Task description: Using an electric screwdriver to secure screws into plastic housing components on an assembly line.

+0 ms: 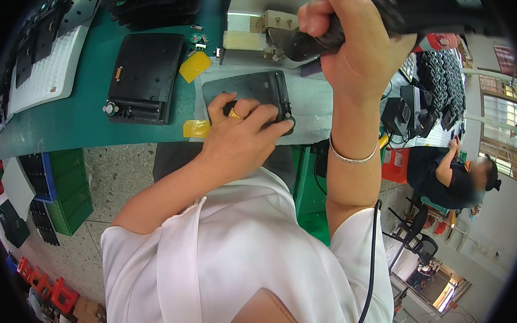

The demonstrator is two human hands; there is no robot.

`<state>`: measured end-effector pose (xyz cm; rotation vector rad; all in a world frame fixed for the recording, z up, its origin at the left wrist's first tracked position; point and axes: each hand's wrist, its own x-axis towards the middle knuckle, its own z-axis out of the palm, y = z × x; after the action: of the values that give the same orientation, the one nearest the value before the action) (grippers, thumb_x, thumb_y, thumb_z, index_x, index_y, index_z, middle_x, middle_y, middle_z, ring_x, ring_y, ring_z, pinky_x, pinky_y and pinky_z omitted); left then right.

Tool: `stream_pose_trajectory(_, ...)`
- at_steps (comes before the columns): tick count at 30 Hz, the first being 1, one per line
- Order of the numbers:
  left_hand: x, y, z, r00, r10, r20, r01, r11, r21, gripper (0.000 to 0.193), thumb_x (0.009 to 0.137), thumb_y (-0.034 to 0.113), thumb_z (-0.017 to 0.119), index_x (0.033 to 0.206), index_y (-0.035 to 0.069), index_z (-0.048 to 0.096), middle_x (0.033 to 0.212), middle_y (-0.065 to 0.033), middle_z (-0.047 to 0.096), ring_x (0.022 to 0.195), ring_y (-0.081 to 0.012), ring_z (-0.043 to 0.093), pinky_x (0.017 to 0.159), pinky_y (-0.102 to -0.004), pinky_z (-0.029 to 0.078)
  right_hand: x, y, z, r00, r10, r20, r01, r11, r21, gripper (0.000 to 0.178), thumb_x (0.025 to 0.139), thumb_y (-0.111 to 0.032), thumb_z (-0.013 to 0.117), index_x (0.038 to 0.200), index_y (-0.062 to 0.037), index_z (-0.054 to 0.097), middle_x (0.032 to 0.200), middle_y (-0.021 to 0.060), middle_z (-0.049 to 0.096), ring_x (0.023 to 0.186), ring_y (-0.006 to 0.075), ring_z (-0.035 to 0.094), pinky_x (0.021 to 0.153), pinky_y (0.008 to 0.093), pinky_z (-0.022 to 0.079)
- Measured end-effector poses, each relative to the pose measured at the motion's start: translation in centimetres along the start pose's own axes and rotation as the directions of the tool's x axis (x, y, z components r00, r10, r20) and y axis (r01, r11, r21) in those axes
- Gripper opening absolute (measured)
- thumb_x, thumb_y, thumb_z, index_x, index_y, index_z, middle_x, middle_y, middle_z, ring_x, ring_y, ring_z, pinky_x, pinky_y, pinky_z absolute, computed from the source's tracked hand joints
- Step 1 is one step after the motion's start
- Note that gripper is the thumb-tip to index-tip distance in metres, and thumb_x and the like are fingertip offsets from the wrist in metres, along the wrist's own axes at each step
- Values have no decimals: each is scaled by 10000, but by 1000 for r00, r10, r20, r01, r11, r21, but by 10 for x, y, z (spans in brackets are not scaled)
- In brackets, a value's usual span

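Dark grey plastic makes up the flat rectangular panel [239, 85] under the left hand [241, 122], at the near edge of the tabletop [90, 138]. That hand's fingers bend over the panel's lower part, pressing on it; whether they pinch a small part underneath cannot be told. The raised right hand [357, 55] is wrapped around a bulky dark object [329, 35], whose kind is unclear. For good work here, I would keep the left fingers spread and firm so the panel lies flat on the pale sheet [317, 109], and bring the right hand in slowly, clear of those fingertips.

Beside the panel lie two bright yellow flat pieces [195, 67], and further left a black rectangular plastic panel [146, 68] with a small round metallic part [110, 109] at its corner. Toward the far edge sits a light grey metal housing [234, 58].

At the tabletop's left end, a white textured tray [55, 72] carries black plates and a small part. On the floor below the near edge stands a green plastic crate [69, 195]; its contents are hidden. Next to it, a blue-edged container [48, 171] holds dark strips.
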<state>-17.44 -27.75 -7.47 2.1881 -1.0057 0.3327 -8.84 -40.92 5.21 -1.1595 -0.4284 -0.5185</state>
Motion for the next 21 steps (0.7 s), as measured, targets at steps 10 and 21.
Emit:
stream_pose_trajectory(10, 2, -6, 1, 1000, 13, -3, -13, 1000, -17, 405, 659, 34, 667, 1007, 237, 708, 988, 56, 582, 952, -182, 514, 974, -454, 258, -81, -56, -49, 998, 54, -44, -58, 993, -104, 403, 849, -48, 607, 1190, -58, 392, 659, 92, 531, 453, 163, 485, 456, 344, 458)
stream_pose_trajectory(21, -1, -4, 7, 998, 21, -54, -19, 999, 37, 350, 686, 64, 665, 978, 249, 720, 968, 72, 593, 927, -159, 532, 979, -437, 275, -111, -42, -45, 997, 57, -46, -67, 966, -249, 404, 848, -68, 567, 1234, -69, 449, 682, 76, 512, 490, 166, 452, 462, 337, 407)
